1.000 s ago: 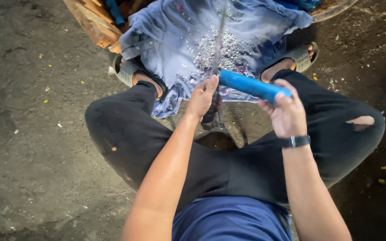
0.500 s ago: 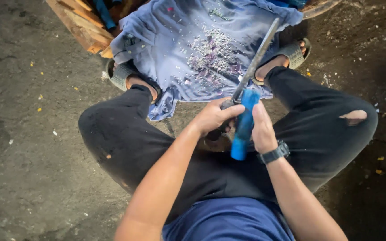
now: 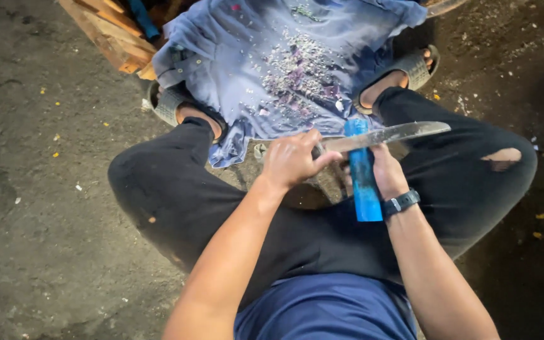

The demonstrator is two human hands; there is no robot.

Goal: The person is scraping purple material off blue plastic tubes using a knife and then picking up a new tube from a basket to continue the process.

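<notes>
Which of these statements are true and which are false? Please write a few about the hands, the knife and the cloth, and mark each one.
1. The right hand holds a blue tube. True.
2. The knife lies on the ground, untouched. False: the left hand grips it, and the blade lies across the top of the tube.
3. The blue cloth has small scraps scattered on it. True.
4. The watch is on the left wrist. False: it is on the right wrist.
5. The person is barefoot. False: both feet wear sandals.
</notes>
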